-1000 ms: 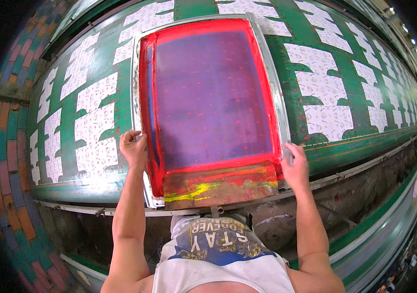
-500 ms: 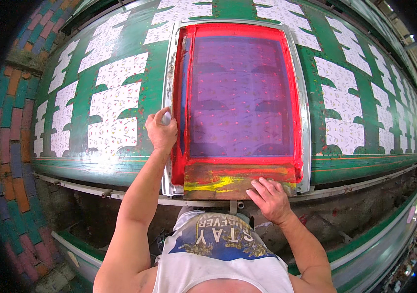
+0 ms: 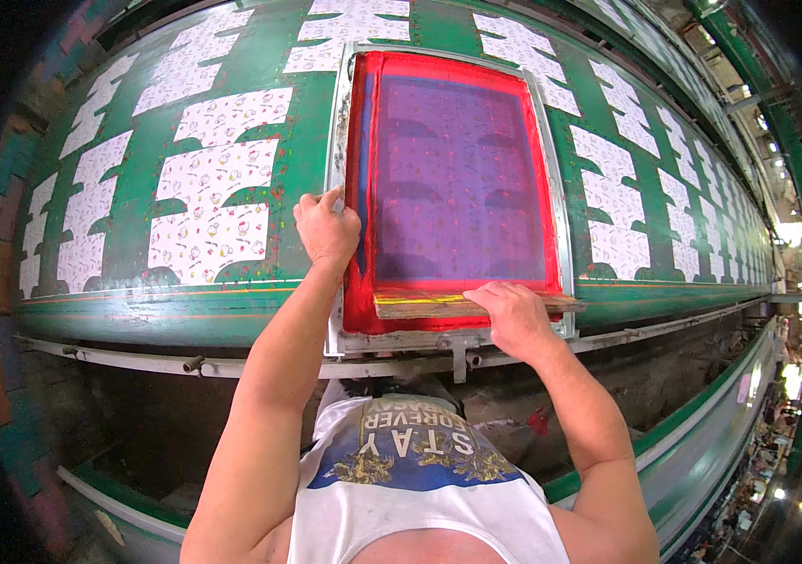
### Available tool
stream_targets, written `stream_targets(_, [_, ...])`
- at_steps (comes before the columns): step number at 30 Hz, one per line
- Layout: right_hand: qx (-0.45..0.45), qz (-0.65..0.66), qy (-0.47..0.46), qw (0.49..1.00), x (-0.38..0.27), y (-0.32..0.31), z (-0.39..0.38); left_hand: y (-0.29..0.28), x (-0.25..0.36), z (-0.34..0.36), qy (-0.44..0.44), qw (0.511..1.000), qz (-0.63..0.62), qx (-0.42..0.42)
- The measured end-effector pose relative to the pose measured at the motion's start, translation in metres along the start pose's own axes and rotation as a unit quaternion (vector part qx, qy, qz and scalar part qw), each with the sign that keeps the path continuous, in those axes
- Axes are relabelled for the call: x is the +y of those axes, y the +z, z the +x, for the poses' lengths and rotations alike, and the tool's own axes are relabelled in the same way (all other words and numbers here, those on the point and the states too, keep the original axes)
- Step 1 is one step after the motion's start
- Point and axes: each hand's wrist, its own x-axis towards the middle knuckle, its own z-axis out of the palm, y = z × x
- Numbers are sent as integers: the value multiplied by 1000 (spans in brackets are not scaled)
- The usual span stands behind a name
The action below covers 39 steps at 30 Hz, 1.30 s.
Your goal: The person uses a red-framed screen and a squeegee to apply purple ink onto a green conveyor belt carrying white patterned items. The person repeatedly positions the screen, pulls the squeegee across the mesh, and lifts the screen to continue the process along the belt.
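Note:
A silk-screen printing frame (image 3: 338, 132) with a metal rim lies on a long green table. Its purple mesh (image 3: 457, 179) is bordered in red, and white printed fabric pieces show dimly through it. My left hand (image 3: 327, 226) is closed round the frame's left rail. My right hand (image 3: 515, 318) grips a wide wooden squeegee (image 3: 420, 305) near its right end, thumb and fingers over its top edge. The squeegee is stained with yellow and red ink. It stands tilted across the near end of the screen, close to the lower edge of the purple area.
White patterned fabric pieces (image 3: 215, 218) lie in rows on the green table (image 3: 128, 310), left, right and beyond the frame. A metal rail (image 3: 232, 368) with short pegs runs along the table's near edge. Behind me is another green-edged table (image 3: 673, 442).
My right hand has raised the squeegee from lying flat at the frame's near end and carried it slightly away from me. My left hand keeps hold of the frame. The whole view has shifted.

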Motion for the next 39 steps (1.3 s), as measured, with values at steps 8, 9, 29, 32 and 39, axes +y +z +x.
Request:
stream_targets(8, [68, -19, 4, 998, -25, 28, -40, 1, 0, 0, 5, 1000, -3, 4])
stream_targets(9, [76, -34, -3, 997, -25, 33, -41, 0, 0, 0, 7, 1000, -1, 8])
stream_targets(29, [127, -114, -45, 984, 146, 1, 241, 9, -1, 2, 33, 998, -21, 41])
stream_targets(32, [134, -120, -50, 982, 182, -12, 302, 11, 3, 1, 23, 998, -17, 48])
stream_targets(39, [150, -134, -46, 978, 248, -31, 413, 12, 10, 1, 11, 999, -6, 53])
